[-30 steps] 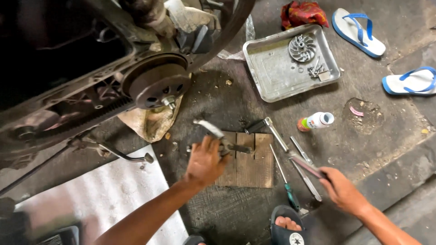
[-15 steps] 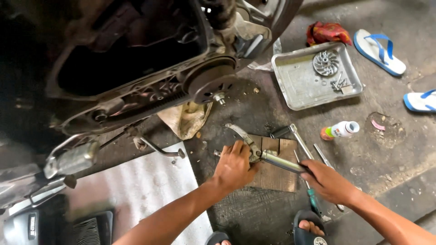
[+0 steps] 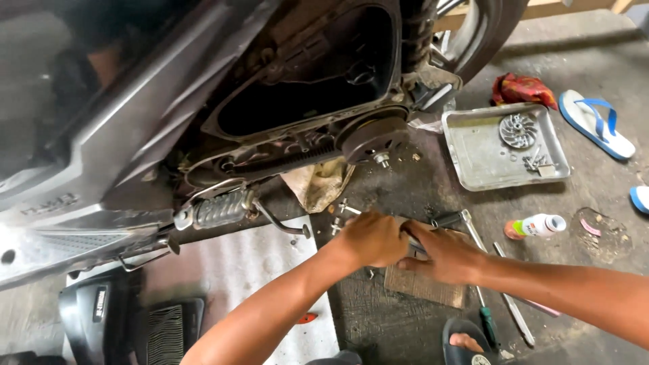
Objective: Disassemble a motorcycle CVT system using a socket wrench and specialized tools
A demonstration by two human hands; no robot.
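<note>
Above the wooden block [image 3: 426, 284] on the concrete floor [image 3: 602, 270], a metal tool [image 3: 443, 221] is gripped between both hands. The left hand [image 3: 368, 238] is closed over its near end, fingers curled tight; the right hand [image 3: 446, 255] is wrapped around the shaft from the block's far side, knuckles up. Both forearms are extended forward and converge over the block. A firm two-handed hold directly over the block is advised, so that slipping is prevented.

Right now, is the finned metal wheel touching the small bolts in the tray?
Apart. The head view shows the finned wheel in the metal tray with bare tray floor between it and the cluster of small bolts below it.
</note>
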